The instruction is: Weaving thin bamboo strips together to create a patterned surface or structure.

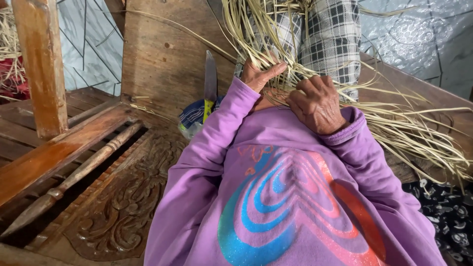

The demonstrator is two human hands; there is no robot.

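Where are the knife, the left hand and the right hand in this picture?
knife (pixel 210 79), head view, middle of the blade.
left hand (pixel 259 75), head view, on the palm.
right hand (pixel 318 105), head view, back of the hand.

The strips (pixel 394 123) fan from the top centre of the frame toward the right edge, lying over the lap. Both hands rest on them at centre, left hand (pixel 260 75) left of the right hand (pixel 318 104). A knife (pixel 210 83) stands just left of the hands, with the carved wooden panel (pixel 123 207) at lower left.

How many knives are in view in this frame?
1. A steel-bladed knife with a yellow handle stands blade-up against the wooden panel, just beside the left hand. The pale straw strips could hide others.
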